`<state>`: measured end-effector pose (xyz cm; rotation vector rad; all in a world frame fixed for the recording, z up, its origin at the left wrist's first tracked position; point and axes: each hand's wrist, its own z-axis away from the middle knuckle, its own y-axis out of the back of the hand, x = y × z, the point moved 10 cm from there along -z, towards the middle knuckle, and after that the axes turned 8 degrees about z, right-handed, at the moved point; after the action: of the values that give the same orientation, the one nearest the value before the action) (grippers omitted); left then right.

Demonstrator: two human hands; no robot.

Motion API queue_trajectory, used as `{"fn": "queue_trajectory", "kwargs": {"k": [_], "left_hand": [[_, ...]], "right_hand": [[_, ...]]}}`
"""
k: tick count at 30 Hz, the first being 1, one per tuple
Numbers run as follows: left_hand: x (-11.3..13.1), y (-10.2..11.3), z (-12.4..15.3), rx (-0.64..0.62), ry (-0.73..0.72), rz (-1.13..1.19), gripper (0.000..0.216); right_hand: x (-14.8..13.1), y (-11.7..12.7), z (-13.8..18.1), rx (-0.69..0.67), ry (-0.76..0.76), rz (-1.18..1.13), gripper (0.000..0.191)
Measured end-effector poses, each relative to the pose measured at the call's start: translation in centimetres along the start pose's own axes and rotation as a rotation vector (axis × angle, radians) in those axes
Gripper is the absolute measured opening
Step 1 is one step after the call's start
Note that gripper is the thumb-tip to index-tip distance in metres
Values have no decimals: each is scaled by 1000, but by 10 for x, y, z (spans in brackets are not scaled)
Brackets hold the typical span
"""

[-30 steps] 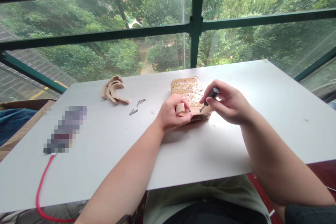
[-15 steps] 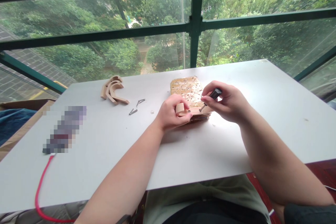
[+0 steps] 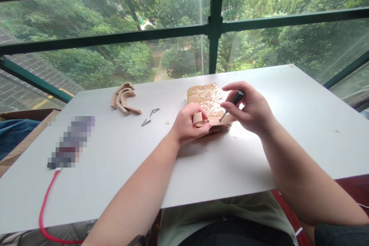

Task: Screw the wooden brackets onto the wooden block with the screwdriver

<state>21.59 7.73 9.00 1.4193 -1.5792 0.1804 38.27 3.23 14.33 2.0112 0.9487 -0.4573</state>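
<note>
My left hand (image 3: 190,123) is closed around one end of a curved wooden piece (image 3: 213,121), pressing it down on a tape-wrapped block (image 3: 204,94). The block's top is marked with many dark holes. A dark screw head shows in the wood beside my left fingertips. In my right hand (image 3: 249,108) is a screwdriver (image 3: 237,97) with a black handle, gripped between thumb and fingers. It leans to the right, and its tip meets the wooden piece at a second dark spot, apparently a screw. My right hand hides the piece's far right end.
Several curved wooden pieces (image 3: 124,99) lie stacked at the back left. Several loose screws (image 3: 150,117) are on the white table (image 3: 219,173) nearer the block. A blurred-out object (image 3: 72,142) with a red cable (image 3: 43,203) lies at left. Windows stand behind the table.
The fingers of my right hand have loosened and shifted upward around the screwdriver handle, and the index finger has lifted. My left hand and the wooden piece have stayed in place.
</note>
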Motion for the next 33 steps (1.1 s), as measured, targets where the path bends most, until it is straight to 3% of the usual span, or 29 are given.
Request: {"fn": "queue_trajectory", "kwargs": {"k": [5,11,14,25,33], "left_hand": [[-1,0,0,5,5,1,16],[0,0,-1,-13,6,-14,17],[1,0,-1,-12,-7,-13,16],[0,-1,-1,-14,-5,-23,16],[0,-1,0,-10,-11,-18,16]], "right_hand": [[-2,-7,0,-59,44,-104,47],[-13,-9,3,-157,109,-147,24],[-15,-10,4,-204,95,-213,25],[-11,-6,0,-176,86,-77,8],[-15,-8,0,-210,106,-66,11]]}}
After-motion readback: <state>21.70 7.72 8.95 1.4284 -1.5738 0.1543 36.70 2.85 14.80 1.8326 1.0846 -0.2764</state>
